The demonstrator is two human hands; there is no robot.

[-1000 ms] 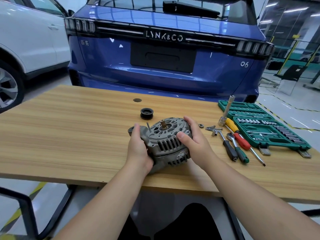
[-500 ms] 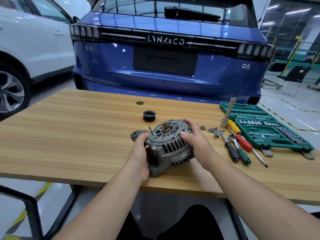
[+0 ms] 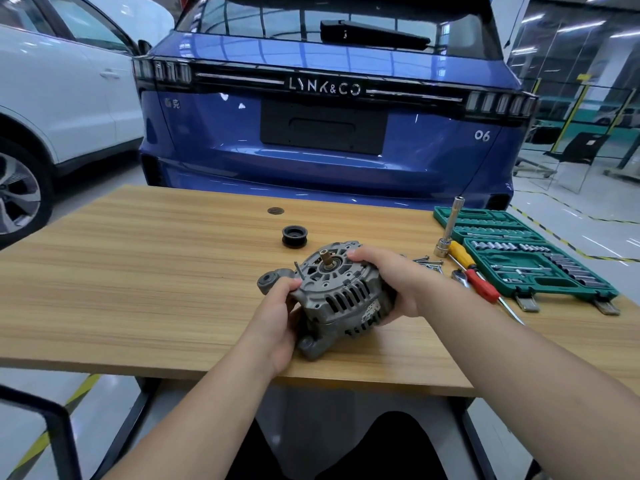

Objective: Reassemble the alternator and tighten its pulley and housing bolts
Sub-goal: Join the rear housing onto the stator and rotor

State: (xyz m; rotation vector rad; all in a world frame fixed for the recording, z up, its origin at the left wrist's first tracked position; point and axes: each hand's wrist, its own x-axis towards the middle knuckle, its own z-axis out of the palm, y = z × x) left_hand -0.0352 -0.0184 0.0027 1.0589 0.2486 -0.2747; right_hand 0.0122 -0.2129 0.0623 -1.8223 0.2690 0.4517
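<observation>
A blue car [image 3: 325, 133] fills the far side of the scene, its tail facing the bench, and a white car [image 3: 59, 98] stands at the far left. In front of them a wooden table [image 3: 138, 289] runs across the view. On its far right lies an open green socket case [image 3: 526, 251] with rows of sockets in its trays. Near the middle of the table, close to the near edge, the grey alternator [image 3: 341, 296] sits tilted with its shaft end pointing up and away, held between both hands. The left hand [image 3: 277, 317] grips its left side, thumb and fingers curled round the housing beside the mounting ear. The right hand [image 3: 394, 282] clasps the right side, fingers curled over the top rim and thumb below. Just right of that hand lie a red and yellow screwdriver [image 3: 472, 275], partly over a ratchet head, and a chrome extension bar [image 3: 448, 230] standing tilted on its socket. The black pulley [image 3: 294, 235] rests apart on the table, just beyond the alternator. A few loose bolts [image 3: 427, 262] lie between the right hand and the tools.
</observation>
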